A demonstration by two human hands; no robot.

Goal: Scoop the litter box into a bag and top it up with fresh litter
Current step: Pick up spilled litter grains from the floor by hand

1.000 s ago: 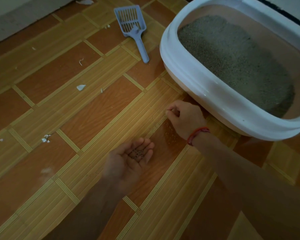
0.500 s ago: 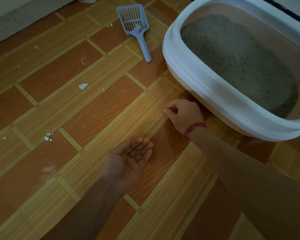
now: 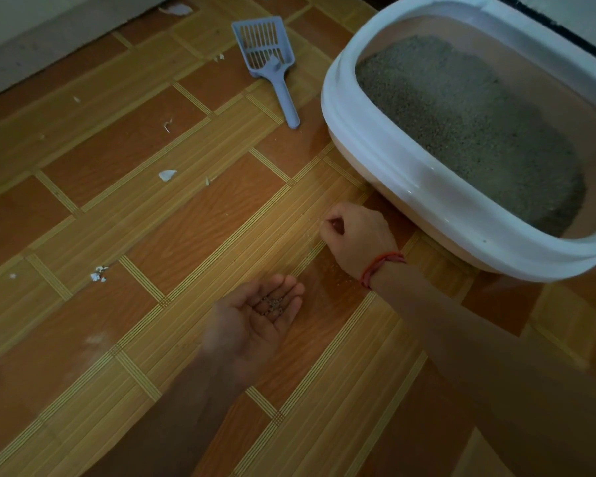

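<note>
A white-rimmed litter box [image 3: 386, 156] stands on the floor at the upper right, with grey litter [image 3: 468, 122] spread inside. A blue slotted scoop [image 3: 267, 60] lies on the tiles to its left, untouched. My left hand [image 3: 255, 321] is palm up near the middle, cupping a small pile of litter grains [image 3: 272, 304]. My right hand [image 3: 355, 235], with a red string at the wrist, is down at the floor beside the box, fingertips pinched together over scattered grains [image 3: 341, 277].
The floor is orange and yellow patterned tile. Small white scraps [image 3: 167, 174] lie scattered to the left. A pale wall base [image 3: 49, 39] runs along the upper left. No bag shows in view.
My right hand has shifted slightly along the floor by the box, still pinching. My left hand stays cupped with the grains. The view has drifted a little.
</note>
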